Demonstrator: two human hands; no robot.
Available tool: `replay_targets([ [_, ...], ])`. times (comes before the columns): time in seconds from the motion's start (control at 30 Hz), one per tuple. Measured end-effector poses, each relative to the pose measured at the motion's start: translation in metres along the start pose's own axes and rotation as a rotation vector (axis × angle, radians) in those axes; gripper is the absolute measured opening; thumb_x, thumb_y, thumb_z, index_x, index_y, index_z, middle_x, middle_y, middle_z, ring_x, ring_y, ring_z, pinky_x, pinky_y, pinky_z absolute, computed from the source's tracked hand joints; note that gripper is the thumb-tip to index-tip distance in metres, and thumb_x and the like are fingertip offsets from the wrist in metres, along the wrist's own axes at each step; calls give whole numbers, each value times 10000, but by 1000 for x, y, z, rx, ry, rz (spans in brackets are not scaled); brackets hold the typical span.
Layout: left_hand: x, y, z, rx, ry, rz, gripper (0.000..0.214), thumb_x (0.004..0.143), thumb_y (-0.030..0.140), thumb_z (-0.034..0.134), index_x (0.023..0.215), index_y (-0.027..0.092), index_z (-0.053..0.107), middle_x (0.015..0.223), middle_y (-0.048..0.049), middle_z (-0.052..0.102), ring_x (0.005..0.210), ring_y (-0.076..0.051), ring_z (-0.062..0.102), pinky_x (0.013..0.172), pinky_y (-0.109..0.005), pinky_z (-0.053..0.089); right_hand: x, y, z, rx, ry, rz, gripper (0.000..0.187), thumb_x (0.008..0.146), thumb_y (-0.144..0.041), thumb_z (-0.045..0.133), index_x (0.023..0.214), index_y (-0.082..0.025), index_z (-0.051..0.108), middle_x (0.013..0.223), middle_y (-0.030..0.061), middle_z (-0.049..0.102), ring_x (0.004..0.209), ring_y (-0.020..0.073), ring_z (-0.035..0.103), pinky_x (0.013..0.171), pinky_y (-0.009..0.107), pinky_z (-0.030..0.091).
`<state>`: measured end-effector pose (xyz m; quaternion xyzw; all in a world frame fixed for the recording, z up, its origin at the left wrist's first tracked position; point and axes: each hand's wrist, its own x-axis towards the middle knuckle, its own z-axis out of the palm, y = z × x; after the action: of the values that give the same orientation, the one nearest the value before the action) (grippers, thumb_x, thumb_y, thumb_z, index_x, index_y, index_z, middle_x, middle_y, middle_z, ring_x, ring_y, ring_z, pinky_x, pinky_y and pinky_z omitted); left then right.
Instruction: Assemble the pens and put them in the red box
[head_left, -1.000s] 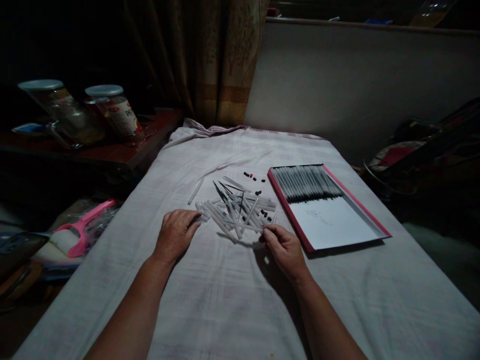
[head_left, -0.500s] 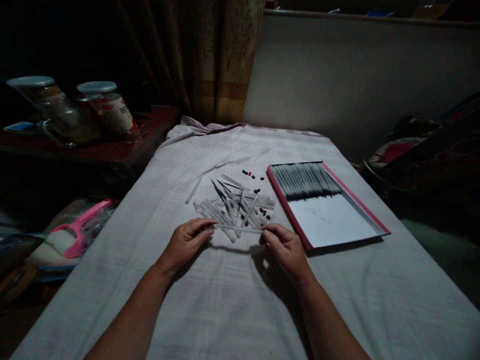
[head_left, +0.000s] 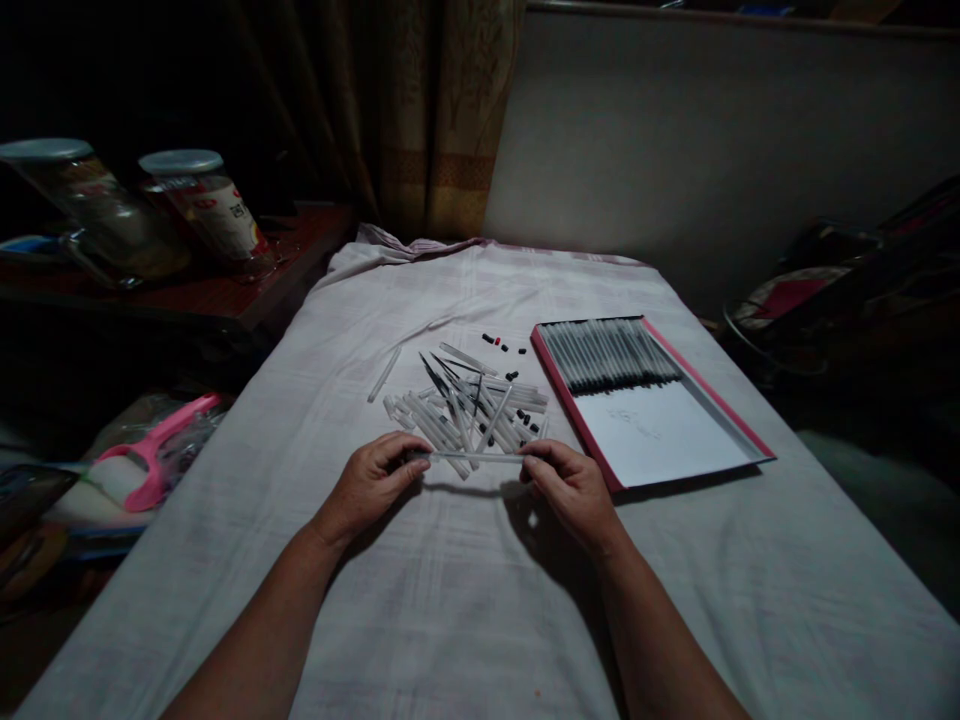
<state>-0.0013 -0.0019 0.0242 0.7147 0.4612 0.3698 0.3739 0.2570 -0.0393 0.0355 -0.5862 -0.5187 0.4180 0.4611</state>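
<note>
A clear pen barrel [head_left: 480, 457] is held level between both hands. My left hand [head_left: 379, 482] pinches one end of it, and the fingers of my right hand [head_left: 568, 490] are closed on the other. Just beyond lies a loose pile of clear pen barrels [head_left: 431, 418], with dark slim pen parts [head_left: 435, 375] sticking out among them. Small black plugs [head_left: 523, 417] are scattered at the pile's right side, and a red one [head_left: 497, 341] lies with more black ones behind it. What the fingertips cover at either end of the barrel is hidden.
A shallow pink-edged box [head_left: 645, 440] on the right holds a row of clear pens with black ends [head_left: 611, 355]. White cloth [head_left: 420, 620] covers the table. Lidded jars [head_left: 202, 205] stand on a dark side table at left, above a pink-handled object [head_left: 154, 455].
The view has tilted slightly, so the table and box sit a little higher in it. Both hands keep hold of the barrel in almost the same pose.
</note>
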Motion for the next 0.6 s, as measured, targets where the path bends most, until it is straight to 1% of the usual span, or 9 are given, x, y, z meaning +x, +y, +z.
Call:
replay_targets([
  [0.2, -1, -2, 1, 1, -14, -11, 144, 828, 292, 652, 910, 187, 707, 799, -26, 683, 716, -150, 642, 646, -257, 519, 1, 1, -2, -16, -15, -6, 215, 744, -358, 606, 772, -163, 693, 587, 14, 642, 510, 134, 548, 497, 243, 435],
  [0.4, -1, 1, 1, -51, -20, -39, 148, 819, 292, 652, 904, 183, 706, 796, -28, 678, 691, -146, 635, 616, -249, 512, 1, 0, -4, -10, -21, 14, 218, 742, -366, 614, 763, -160, 685, 582, 13, 636, 512, 137, 555, 494, 242, 438],
  [0.5, -2, 3, 2, -69, -25, -71, 165, 814, 305, 657, 906, 179, 711, 776, -29, 677, 682, -147, 635, 607, -246, 507, 1, -2, -3, -11, -46, 29, 217, 732, -363, 610, 755, -162, 688, 583, 9, 636, 510, 131, 552, 494, 237, 434],
  [0.6, -2, 5, 2, -75, -25, -109, 181, 807, 316, 660, 900, 171, 716, 742, -27, 670, 658, -147, 631, 600, -244, 504, 1, -2, -4, -9, -45, 44, 224, 726, -368, 613, 755, -158, 687, 586, 11, 635, 512, 128, 546, 498, 235, 427],
])
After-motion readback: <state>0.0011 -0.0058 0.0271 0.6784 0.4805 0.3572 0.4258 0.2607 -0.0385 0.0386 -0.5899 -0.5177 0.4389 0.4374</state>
